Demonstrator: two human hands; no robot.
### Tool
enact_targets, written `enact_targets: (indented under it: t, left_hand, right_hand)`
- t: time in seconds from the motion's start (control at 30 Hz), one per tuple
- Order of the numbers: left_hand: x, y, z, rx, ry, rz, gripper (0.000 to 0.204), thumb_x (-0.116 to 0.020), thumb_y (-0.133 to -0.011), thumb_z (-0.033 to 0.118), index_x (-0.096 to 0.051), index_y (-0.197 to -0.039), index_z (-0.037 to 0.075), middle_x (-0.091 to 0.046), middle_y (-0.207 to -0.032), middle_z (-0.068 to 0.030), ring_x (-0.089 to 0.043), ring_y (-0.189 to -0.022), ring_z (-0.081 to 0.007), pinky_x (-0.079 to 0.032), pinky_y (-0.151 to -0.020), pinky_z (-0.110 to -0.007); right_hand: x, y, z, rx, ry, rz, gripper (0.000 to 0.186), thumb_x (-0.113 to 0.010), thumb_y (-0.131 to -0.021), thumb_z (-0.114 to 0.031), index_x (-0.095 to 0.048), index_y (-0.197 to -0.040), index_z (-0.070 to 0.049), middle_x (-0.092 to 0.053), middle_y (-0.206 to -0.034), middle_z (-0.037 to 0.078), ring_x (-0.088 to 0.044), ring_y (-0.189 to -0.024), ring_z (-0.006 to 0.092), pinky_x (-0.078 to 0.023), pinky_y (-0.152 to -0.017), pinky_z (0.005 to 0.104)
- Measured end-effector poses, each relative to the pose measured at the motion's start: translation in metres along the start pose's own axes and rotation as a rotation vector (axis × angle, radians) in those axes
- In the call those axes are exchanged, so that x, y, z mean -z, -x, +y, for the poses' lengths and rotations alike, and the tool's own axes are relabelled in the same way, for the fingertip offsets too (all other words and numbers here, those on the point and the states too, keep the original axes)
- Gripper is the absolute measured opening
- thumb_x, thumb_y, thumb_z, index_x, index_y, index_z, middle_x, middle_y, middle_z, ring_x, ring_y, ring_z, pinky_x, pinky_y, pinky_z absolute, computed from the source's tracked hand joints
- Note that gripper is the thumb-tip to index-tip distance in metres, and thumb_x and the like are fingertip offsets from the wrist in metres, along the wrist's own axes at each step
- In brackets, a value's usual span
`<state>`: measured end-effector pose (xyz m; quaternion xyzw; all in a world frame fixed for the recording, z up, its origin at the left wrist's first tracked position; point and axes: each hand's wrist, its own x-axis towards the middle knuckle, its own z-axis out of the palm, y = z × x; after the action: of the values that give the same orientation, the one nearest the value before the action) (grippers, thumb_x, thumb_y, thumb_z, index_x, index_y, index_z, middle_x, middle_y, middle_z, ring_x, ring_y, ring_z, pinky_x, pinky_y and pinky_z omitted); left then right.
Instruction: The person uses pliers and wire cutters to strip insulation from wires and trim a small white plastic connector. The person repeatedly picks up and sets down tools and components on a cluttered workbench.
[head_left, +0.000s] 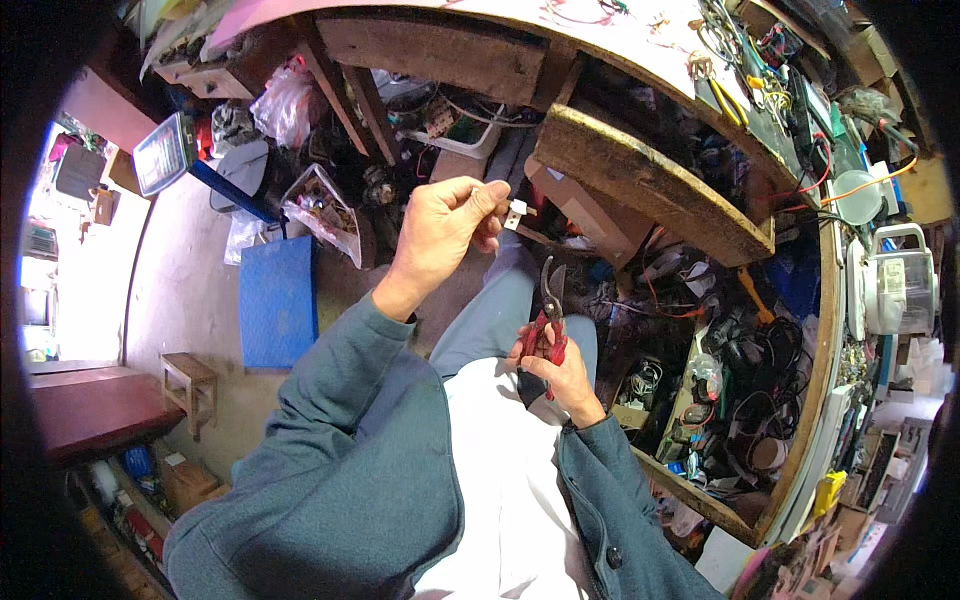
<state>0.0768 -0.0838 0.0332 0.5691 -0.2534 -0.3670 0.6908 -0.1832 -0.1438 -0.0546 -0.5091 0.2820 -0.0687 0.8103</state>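
My left hand (445, 230) is raised over my lap, its thumb and fingers pinched on a small white plastic piece (516, 210). Dark dots show on this piece and a short brownish part sticks out of its side; its kind is too small to make out. Lower and to the right, my right hand (562, 370) is wrapped round the red handles of pruning shears (549, 310). Their dark curved blades point upward and stand apart. A gap separates the blades from the white piece.
A wooden drawer front (650, 185) juts out ahead, below the workbench (450, 12). Tangled cables and parts fill the open wooden frame (800, 440) on my right. On the left are a blue board (278, 300), a small wooden stool (190, 392) and a bin of scraps (325, 215).
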Motion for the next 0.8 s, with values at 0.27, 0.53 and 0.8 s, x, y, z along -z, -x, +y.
enact_targets:
  t: [0.27, 0.53, 0.8]
  left_hand:
    - [-0.003, 0.009, -0.008, -0.043, -0.225, 0.090, 0.042, -0.066, -0.100, 0.038, -0.066, -0.077, 0.003, -0.060, -0.064, 0.0008, -0.055, -0.055, -0.0059, -0.044, -0.050, -0.022]
    - [-0.001, 0.017, -0.016, -0.176, -0.522, 0.052, 0.049, -0.063, -0.102, 0.038, -0.059, -0.069, 0.002, -0.053, -0.060, 0.0011, -0.047, -0.053, -0.0038, -0.038, -0.048, -0.026]
    - [-0.002, 0.023, -0.004, -0.213, -0.590, -0.051, 0.047, -0.062, -0.103, 0.034, -0.057, -0.074, -0.002, -0.044, -0.059, -0.0014, -0.037, -0.060, -0.0070, -0.034, -0.051, -0.030]
  right_hand:
    - [-0.017, 0.000, -0.021, 0.252, 0.504, 0.232, 0.041, -0.068, -0.085, -0.003, -0.055, -0.124, -0.001, -0.066, -0.101, 0.012, -0.066, -0.091, 0.0209, -0.052, -0.086, 0.0329]
    - [-0.028, -0.001, -0.048, 0.510, 1.030, 0.447, 0.056, -0.068, -0.073, 0.001, -0.054, -0.127, 0.000, -0.061, -0.109, 0.019, -0.061, -0.100, 0.0369, -0.049, -0.090, 0.0422]
    - [-0.023, -0.003, -0.047, 0.549, 1.109, 0.414, 0.067, -0.069, -0.066, -0.001, -0.051, -0.130, 0.003, -0.059, -0.110, 0.021, -0.057, -0.102, 0.0403, -0.044, -0.091, 0.0467]
